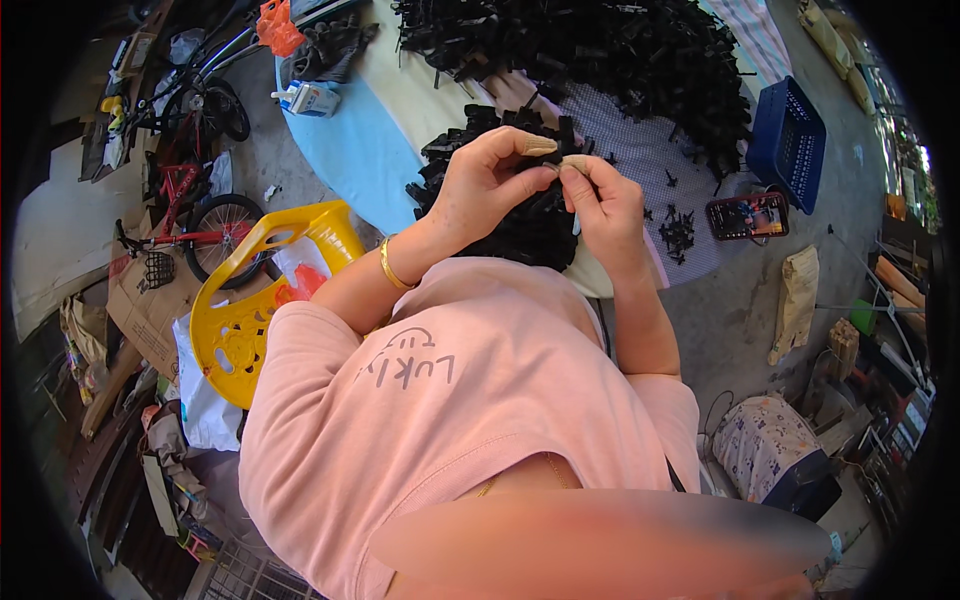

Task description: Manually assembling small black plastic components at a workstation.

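Observation:
My left hand (472,188), with a gold bangle at its wrist, and my right hand (610,212) meet fingertip to fingertip over my lap. Both are closed in a pinch, and tan covers sit on some of the fingertips. Whatever is between them is too small and hidden to name. Beneath the hands lies a heap of small black plastic-looking pieces (450,150), partly covered by my left hand. A far larger pile of similar black pieces (600,50) spreads beyond it on the cloth (355,150). Several loose black pieces (677,235) lie right of my right hand.
At the right stand a blue plastic basket (786,140) and a phone (748,216) with a lit screen. A yellow plastic chair (232,345) is at my left, with a red bicycle (180,235) behind it. A blue-and-white carton (310,99) sits at the cloth's far left.

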`<state>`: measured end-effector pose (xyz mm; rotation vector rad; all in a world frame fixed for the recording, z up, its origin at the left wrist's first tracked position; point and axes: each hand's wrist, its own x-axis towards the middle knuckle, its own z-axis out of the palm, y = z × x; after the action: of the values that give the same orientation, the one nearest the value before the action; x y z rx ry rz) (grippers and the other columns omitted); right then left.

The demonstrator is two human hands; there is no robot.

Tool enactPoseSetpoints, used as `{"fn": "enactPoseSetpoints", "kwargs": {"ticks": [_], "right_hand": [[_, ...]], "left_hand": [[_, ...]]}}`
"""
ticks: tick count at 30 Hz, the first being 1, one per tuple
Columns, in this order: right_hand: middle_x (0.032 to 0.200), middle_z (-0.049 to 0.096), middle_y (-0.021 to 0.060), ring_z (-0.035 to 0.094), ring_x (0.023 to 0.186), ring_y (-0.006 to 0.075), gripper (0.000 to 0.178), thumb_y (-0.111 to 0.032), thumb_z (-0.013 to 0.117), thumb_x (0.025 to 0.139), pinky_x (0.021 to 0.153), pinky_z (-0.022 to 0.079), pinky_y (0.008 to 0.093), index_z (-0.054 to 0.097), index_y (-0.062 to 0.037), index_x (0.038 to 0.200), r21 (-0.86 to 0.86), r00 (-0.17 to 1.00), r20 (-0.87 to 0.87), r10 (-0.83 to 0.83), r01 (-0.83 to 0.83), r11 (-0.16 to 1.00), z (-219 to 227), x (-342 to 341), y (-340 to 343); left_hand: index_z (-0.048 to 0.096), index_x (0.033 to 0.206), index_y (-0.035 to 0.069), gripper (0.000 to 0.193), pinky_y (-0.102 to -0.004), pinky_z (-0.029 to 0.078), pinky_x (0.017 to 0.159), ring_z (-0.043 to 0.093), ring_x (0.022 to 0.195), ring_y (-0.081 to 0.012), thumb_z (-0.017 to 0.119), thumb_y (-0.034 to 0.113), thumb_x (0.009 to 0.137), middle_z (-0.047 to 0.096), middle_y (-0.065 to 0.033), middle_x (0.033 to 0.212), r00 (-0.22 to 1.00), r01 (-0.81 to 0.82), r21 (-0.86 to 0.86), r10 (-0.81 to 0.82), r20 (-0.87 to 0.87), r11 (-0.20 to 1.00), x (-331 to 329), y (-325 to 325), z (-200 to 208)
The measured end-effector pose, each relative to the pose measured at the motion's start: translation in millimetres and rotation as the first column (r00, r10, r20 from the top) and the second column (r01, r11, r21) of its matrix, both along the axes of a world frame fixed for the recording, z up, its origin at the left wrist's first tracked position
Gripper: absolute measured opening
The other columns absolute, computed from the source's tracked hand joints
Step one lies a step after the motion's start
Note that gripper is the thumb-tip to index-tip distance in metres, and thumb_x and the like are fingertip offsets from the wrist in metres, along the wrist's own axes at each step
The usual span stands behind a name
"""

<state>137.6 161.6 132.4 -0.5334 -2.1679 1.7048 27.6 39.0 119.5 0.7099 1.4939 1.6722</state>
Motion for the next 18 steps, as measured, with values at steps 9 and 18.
{"fn": "enactPoseSetpoints", "kwargs": {"ticks": [9, 18], "right_hand": [[0.063, 0.051, -0.0032, 0.043, 0.056, 0.0028, 0.014, -0.012, 0.057, 0.085, 0.049, 0.034, 0.0177, 0.061, 0.0007, 0.088, -0.163, 0.989, 0.134, 0.059, -0.037, 0.986, -30, -18, 16], [0.079, 0.063, 0.0090, 0.063, 0.072, 0.0216, 0.030, -0.023, 0.064, 0.074, 0.062, 0.049, 0.0335, 0.061, -0.0089, 0.100, 0.570, 0.929, 0.364, -0.071, -0.162, 0.805, -127, -84, 86]], "left_hand": [[0.060, 0.091, -0.001, 0.018, -0.0220, 0.048, 0.068, 0.058, 0.077, -0.0128, 0.065, -0.002, 0.075, 0.059, -0.0069, 0.090, 0.817, -0.131, -0.091, 0.056, -0.574, 0.987, -10, 2, -8], [0.060, 0.099, 0.004, 0.032, -0.0335, 0.045, 0.084, 0.055, 0.096, -0.0257, 0.069, 0.005, 0.068, 0.061, -0.0089, 0.098, 0.729, -0.003, -0.260, -0.176, -0.661, 0.966, -12, -2, -32]]}}
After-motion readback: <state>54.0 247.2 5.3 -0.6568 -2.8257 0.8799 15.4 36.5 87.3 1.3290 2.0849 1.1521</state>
